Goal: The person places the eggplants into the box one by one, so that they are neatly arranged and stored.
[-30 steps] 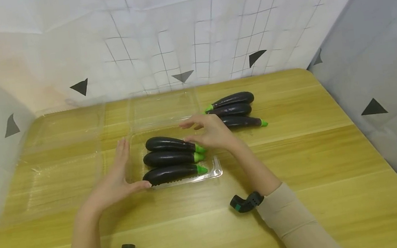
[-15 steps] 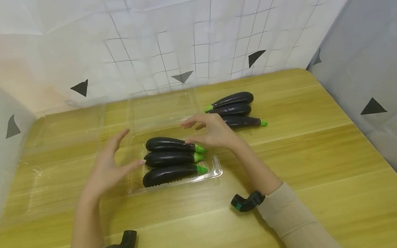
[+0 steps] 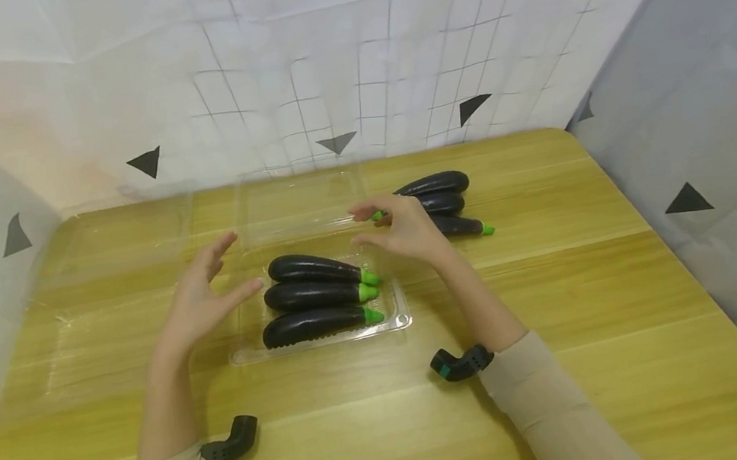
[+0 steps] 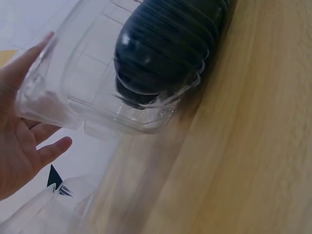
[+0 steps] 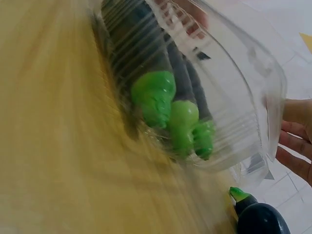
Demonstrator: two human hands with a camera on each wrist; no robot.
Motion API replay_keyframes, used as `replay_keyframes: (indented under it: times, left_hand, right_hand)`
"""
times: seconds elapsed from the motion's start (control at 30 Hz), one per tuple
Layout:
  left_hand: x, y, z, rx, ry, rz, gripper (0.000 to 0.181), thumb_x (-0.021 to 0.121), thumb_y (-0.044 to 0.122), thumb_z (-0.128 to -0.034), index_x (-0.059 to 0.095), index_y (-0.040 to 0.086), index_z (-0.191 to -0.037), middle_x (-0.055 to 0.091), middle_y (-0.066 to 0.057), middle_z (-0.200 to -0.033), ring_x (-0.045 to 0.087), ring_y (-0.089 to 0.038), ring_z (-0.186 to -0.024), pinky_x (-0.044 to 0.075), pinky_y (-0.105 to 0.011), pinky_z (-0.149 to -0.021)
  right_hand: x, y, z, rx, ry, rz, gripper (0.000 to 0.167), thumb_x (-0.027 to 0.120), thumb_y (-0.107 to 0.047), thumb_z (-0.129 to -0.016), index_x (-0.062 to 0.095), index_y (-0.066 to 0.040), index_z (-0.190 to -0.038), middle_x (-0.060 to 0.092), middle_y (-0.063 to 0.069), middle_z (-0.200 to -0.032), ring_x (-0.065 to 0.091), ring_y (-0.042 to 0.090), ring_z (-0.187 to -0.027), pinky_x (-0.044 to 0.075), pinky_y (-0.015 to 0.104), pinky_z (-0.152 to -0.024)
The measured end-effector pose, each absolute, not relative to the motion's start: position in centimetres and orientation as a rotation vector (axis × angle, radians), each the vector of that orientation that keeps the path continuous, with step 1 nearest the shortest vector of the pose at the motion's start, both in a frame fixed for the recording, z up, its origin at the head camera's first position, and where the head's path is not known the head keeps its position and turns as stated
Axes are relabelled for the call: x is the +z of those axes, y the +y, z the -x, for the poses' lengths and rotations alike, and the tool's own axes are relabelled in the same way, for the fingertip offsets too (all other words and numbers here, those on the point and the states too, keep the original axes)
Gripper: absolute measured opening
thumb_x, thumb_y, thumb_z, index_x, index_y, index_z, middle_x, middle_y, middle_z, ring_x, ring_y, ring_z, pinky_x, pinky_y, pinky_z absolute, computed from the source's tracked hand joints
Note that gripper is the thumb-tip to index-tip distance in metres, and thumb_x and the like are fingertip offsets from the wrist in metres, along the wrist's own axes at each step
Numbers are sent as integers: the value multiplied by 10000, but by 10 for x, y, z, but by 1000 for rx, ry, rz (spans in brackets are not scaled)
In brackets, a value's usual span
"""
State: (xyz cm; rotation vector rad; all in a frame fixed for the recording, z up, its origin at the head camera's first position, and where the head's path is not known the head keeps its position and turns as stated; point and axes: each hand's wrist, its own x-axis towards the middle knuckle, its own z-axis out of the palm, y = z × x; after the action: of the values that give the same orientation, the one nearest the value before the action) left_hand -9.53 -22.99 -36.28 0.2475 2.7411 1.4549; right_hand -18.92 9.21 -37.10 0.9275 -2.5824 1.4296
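Note:
Three dark eggplants with green stems, among them the front eggplant (image 3: 314, 325), lie side by side in an opened clear plastic clamshell container (image 3: 246, 356). To the container's left is my left hand (image 3: 201, 300), thumb and fingers spread, holding nothing. My right hand (image 3: 406, 229) hovers at the back right of it, between those stems and the other eggplants, with bent fingers and nothing in them. In the right wrist view the stems (image 5: 153, 95) show through the container wall, and part of the right hand (image 5: 297, 139) appears beside it.
Three more eggplants (image 3: 444, 203) lie at the back right of the wooden table (image 3: 624, 290), partly behind the right hand. Another opened clear clamshell (image 3: 62, 321) stands at the left. White sheeting (image 3: 345, 41) walls the table at the back and sides.
My left hand has drawn back and away from the container's front left corner. My right hand has moved right, off the rear eggplant's stem. The eggplants stay put.

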Motion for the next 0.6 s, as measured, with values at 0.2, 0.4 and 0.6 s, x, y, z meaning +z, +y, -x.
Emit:
replay_keyframes:
  times: [0.2,0.4,0.6]
  left_hand:
    - [-366,-234,96,1460,2743,-230,836,738,363,-853,293,101,-1511,303,-84,-1538,301,-424,-1366,275,-545,-1090]
    - [-370,-238,97,1408,2769,-204,806,704,351,-885,291,18,-1493,301,-164,-1528,293,-427,-1367,274,-557,-1085]
    - [-366,-234,99,1233,2869,-219,715,713,209,-890,345,-21,-1459,354,-236,-1476,384,-481,-1282,335,-576,-1037]
  right_hand:
    - [-371,90,203,1374,-2634,-704,379,797,-206,-811,696,-48,-1140,707,76,-976,658,226,-920,548,278,-746]
    - [-374,88,213,1172,-2696,-564,376,786,-254,-821,704,-84,-1147,709,49,-934,665,180,-870,537,298,-743]
    - [-376,88,218,969,-2799,-396,405,759,-366,-832,709,-112,-1142,697,23,-887,639,184,-835,496,378,-738]
